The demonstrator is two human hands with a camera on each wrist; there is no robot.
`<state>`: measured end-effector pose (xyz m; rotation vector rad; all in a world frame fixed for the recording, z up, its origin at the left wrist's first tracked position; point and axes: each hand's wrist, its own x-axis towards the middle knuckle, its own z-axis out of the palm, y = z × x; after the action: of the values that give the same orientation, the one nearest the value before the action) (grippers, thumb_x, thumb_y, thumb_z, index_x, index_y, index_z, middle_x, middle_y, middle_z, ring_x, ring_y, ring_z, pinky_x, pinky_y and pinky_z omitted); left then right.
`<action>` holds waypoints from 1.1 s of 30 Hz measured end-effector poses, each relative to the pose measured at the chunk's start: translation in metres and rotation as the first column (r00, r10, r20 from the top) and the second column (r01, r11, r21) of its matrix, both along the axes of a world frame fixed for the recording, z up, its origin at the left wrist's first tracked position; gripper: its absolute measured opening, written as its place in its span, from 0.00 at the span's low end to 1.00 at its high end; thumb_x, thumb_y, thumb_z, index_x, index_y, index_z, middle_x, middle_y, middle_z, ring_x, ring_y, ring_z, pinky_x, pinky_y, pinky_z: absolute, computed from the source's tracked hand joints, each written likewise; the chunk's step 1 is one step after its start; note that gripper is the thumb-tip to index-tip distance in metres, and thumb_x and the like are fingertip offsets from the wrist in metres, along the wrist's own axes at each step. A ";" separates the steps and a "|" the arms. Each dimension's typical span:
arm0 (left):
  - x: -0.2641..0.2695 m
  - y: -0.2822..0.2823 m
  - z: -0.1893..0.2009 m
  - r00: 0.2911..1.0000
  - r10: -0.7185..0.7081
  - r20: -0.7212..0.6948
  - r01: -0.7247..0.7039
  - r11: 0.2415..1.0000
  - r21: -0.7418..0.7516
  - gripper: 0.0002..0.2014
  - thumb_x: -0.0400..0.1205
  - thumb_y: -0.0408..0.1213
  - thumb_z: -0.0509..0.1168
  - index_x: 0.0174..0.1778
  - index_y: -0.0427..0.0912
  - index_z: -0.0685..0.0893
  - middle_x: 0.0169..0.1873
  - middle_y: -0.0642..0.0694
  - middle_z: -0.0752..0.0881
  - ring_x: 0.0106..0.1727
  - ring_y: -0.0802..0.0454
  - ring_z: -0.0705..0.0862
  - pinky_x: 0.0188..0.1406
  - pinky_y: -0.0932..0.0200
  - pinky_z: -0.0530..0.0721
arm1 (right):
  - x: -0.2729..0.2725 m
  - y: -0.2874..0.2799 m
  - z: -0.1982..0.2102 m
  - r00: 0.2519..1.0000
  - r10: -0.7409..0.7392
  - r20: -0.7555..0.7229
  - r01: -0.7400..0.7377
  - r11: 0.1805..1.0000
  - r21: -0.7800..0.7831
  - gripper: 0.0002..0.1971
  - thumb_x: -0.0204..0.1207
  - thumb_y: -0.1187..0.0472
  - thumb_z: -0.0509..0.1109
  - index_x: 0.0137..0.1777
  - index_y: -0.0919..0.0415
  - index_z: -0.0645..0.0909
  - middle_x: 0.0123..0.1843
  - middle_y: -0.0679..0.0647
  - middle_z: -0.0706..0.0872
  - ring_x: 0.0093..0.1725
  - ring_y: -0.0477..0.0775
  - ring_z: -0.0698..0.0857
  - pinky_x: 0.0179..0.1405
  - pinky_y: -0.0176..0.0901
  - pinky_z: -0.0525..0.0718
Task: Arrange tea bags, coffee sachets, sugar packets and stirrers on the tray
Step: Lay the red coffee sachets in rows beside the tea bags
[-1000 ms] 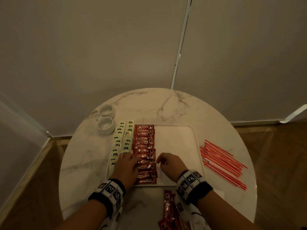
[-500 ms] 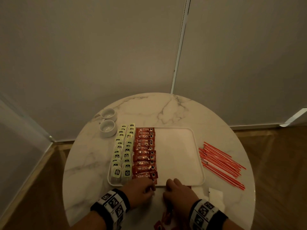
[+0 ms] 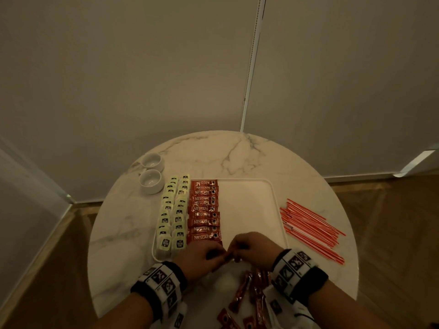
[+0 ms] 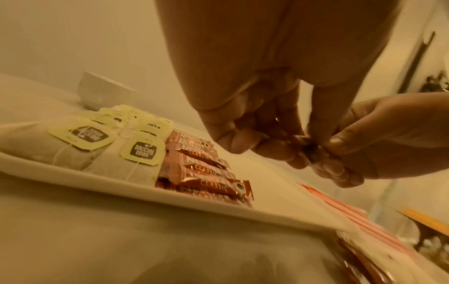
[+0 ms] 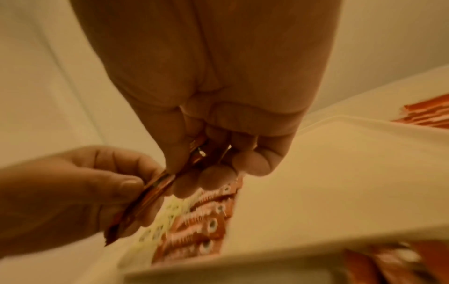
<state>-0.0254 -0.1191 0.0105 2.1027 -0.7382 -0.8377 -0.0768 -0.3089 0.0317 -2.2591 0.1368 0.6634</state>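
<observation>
Pinching one coffee sachet (image 5: 155, 189) by its ends, left hand (image 3: 199, 257) and right hand (image 3: 255, 249) hold it crosswise just beside the sachet row (image 3: 204, 210) on the tray (image 3: 249, 205).

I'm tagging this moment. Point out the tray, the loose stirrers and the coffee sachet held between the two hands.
tray (image 3: 251, 210): head view, bare floor of its right half.
loose stirrers (image 3: 311, 227): head view, middle of the pile right of the tray.
coffee sachet (image 5: 155, 190): right wrist view, stretch between the two hands.
</observation>
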 end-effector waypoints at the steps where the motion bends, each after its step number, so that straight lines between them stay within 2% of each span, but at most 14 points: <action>1: 0.004 0.001 0.001 0.999 0.039 0.006 -0.039 0.999 -0.038 0.09 0.81 0.45 0.67 0.54 0.49 0.87 0.45 0.53 0.87 0.45 0.62 0.84 0.49 0.63 0.85 | 0.003 0.000 0.003 0.999 -0.046 0.015 0.045 0.998 0.053 0.07 0.79 0.61 0.67 0.53 0.53 0.84 0.44 0.47 0.88 0.43 0.41 0.85 0.48 0.34 0.82; 3: 0.012 0.004 0.003 0.993 0.111 -0.035 -0.114 0.990 -0.089 0.05 0.80 0.41 0.68 0.49 0.49 0.89 0.42 0.52 0.88 0.42 0.62 0.86 0.47 0.63 0.86 | 0.009 0.000 0.007 0.988 -0.151 0.034 0.143 0.973 0.180 0.07 0.78 0.65 0.68 0.53 0.56 0.83 0.42 0.51 0.89 0.38 0.41 0.86 0.41 0.32 0.83; 6: 0.024 0.006 0.007 0.971 0.215 -0.107 -0.228 0.966 -0.123 0.05 0.80 0.39 0.68 0.47 0.51 0.89 0.43 0.51 0.88 0.44 0.60 0.86 0.51 0.59 0.86 | 0.020 0.002 0.010 0.952 -0.305 0.035 0.274 0.897 0.347 0.05 0.76 0.68 0.70 0.50 0.61 0.80 0.38 0.55 0.89 0.32 0.43 0.85 0.29 0.32 0.78; 10: 0.033 0.002 0.011 0.908 0.413 0.062 -0.400 0.903 -0.156 0.09 0.79 0.40 0.69 0.52 0.56 0.78 0.52 0.59 0.80 0.52 0.63 0.80 0.47 0.68 0.77 | 0.036 0.010 0.008 0.823 -0.565 0.056 0.477 0.741 0.473 0.03 0.77 0.66 0.69 0.46 0.61 0.77 0.40 0.59 0.88 0.36 0.52 0.85 0.32 0.43 0.82; 12: 0.035 -0.002 0.016 0.867 0.498 0.017 -0.483 0.848 -0.218 0.10 0.79 0.42 0.69 0.52 0.54 0.76 0.51 0.56 0.81 0.49 0.59 0.83 0.46 0.64 0.81 | 0.041 0.021 0.005 0.774 -0.615 0.148 0.496 0.736 0.461 0.04 0.78 0.64 0.68 0.46 0.58 0.75 0.43 0.57 0.87 0.40 0.54 0.86 0.36 0.45 0.86; 15: 0.036 -0.009 0.025 0.785 0.537 -0.310 -0.616 0.729 -0.296 0.11 0.79 0.48 0.66 0.54 0.49 0.76 0.47 0.47 0.88 0.43 0.50 0.90 0.47 0.46 0.89 | 0.042 0.040 -0.004 0.779 -0.466 0.419 0.359 0.880 0.310 0.05 0.79 0.61 0.68 0.46 0.52 0.74 0.44 0.48 0.83 0.43 0.47 0.83 0.44 0.43 0.87; 17: 0.039 -0.011 0.025 0.753 0.561 -0.344 -0.655 0.691 -0.306 0.12 0.78 0.50 0.66 0.52 0.47 0.79 0.45 0.46 0.89 0.44 0.48 0.90 0.50 0.44 0.88 | 0.043 0.050 -0.010 0.782 -0.278 0.558 0.222 0.960 0.169 0.05 0.78 0.62 0.68 0.50 0.55 0.76 0.51 0.46 0.80 0.48 0.44 0.81 0.49 0.41 0.85; 20: 0.046 -0.010 0.019 0.719 0.619 -0.316 -0.695 0.649 -0.310 0.06 0.81 0.37 0.67 0.51 0.46 0.79 0.46 0.46 0.89 0.48 0.46 0.88 0.50 0.49 0.88 | 0.046 0.054 -0.020 0.774 -0.107 0.624 0.074 0.994 0.079 0.12 0.73 0.66 0.70 0.56 0.57 0.81 0.60 0.48 0.77 0.57 0.46 0.79 0.57 0.37 0.82; 22: 0.051 -0.005 0.016 0.727 0.621 -0.292 -0.686 0.665 -0.296 0.07 0.81 0.31 0.66 0.52 0.45 0.78 0.47 0.45 0.89 0.48 0.47 0.89 0.45 0.54 0.87 | 0.048 0.051 -0.021 0.796 -0.120 0.593 0.055 0.990 0.127 0.10 0.70 0.66 0.70 0.51 0.57 0.81 0.58 0.48 0.77 0.57 0.46 0.79 0.58 0.38 0.81; 24: 0.054 0.000 0.016 0.766 0.594 -0.246 -0.643 0.711 -0.284 0.08 0.81 0.30 0.66 0.52 0.45 0.77 0.46 0.45 0.89 0.47 0.48 0.89 0.42 0.56 0.87 | 0.052 0.046 -0.018 0.817 -0.254 0.518 0.140 0.958 0.250 0.07 0.71 0.66 0.68 0.47 0.56 0.80 0.53 0.47 0.79 0.54 0.47 0.80 0.54 0.42 0.84; 27: 0.056 0.004 0.017 0.817 0.531 -0.225 -0.575 0.775 -0.261 0.08 0.80 0.32 0.67 0.52 0.46 0.76 0.46 0.45 0.89 0.47 0.48 0.89 0.46 0.51 0.88 | 0.067 0.039 -0.004 0.794 -0.490 0.359 0.327 0.843 0.427 0.11 0.76 0.66 0.68 0.54 0.52 0.77 0.51 0.46 0.82 0.48 0.47 0.83 0.43 0.38 0.86; 28: 0.058 0.005 0.017 0.830 0.507 -0.231 -0.555 0.792 -0.256 0.08 0.80 0.33 0.67 0.52 0.47 0.76 0.47 0.45 0.89 0.48 0.49 0.89 0.47 0.50 0.88 | 0.073 0.036 0.000 0.801 -0.499 0.331 0.340 0.834 0.434 0.13 0.77 0.65 0.69 0.59 0.51 0.76 0.52 0.45 0.83 0.47 0.47 0.84 0.41 0.37 0.85; 30: 0.061 0.005 0.018 0.851 0.466 -0.244 -0.519 0.818 -0.249 0.08 0.81 0.34 0.67 0.53 0.47 0.76 0.47 0.45 0.89 0.48 0.50 0.89 0.48 0.49 0.89 | 0.086 0.031 0.003 0.842 -0.427 0.329 0.297 0.877 0.378 0.16 0.77 0.61 0.71 0.63 0.51 0.77 0.51 0.46 0.85 0.47 0.49 0.85 0.47 0.43 0.87; 33: 0.065 0.003 0.019 0.849 0.460 -0.261 -0.519 0.817 -0.252 0.11 0.80 0.32 0.68 0.55 0.50 0.78 0.48 0.45 0.90 0.49 0.50 0.89 0.45 0.53 0.89 | 0.100 0.029 0.002 0.864 -0.366 0.345 0.247 0.907 0.343 0.12 0.75 0.64 0.72 0.58 0.53 0.83 0.51 0.49 0.88 0.51 0.49 0.87 0.55 0.49 0.86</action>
<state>0.0399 -0.1157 0.0294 1.7723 -0.1815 -0.5712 0.0229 -0.2801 0.0341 -1.9793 0.1830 0.0312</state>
